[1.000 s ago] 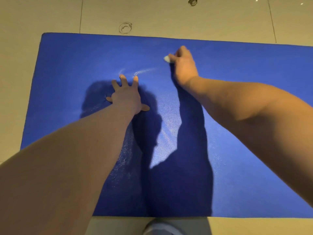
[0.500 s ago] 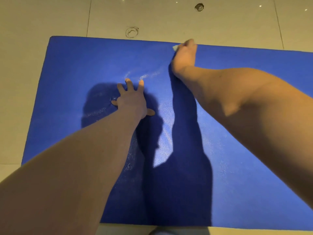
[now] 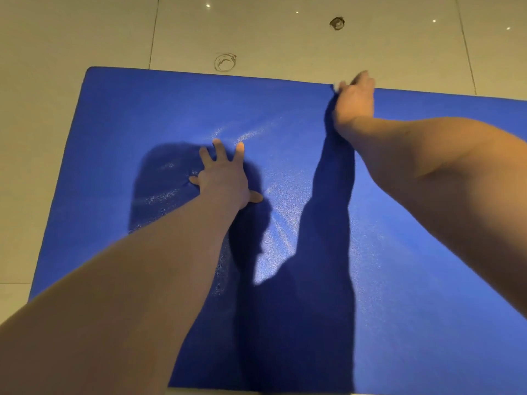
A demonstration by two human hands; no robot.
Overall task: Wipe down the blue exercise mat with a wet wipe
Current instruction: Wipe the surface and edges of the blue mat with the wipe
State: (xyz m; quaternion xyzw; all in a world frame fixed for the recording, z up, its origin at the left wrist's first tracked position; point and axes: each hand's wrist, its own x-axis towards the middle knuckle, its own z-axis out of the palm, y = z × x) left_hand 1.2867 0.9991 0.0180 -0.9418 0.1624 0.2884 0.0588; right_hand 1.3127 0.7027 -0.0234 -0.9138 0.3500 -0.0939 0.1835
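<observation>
The blue exercise mat (image 3: 142, 115) lies flat on a tiled floor and fills most of the view. My left hand (image 3: 224, 175) rests on the mat near its middle, fingers spread and palm down. My right hand (image 3: 355, 99) reaches to the mat's far edge and holds a small white wet wipe (image 3: 338, 86) against it; only a bit of the wipe shows at my fingers. Faint wet streaks shine on the mat between the two hands.
Beige floor tiles (image 3: 285, 32) surround the mat. Two dark ring marks sit on the floor beyond the far edge, one mark (image 3: 225, 62) near the mat and another mark (image 3: 337, 23) further back. My arms cast dark shadows across the mat.
My right hand has slid the wipe away from me, from inside the mat up to its far edge. My left hand has stayed planted in the same spot.
</observation>
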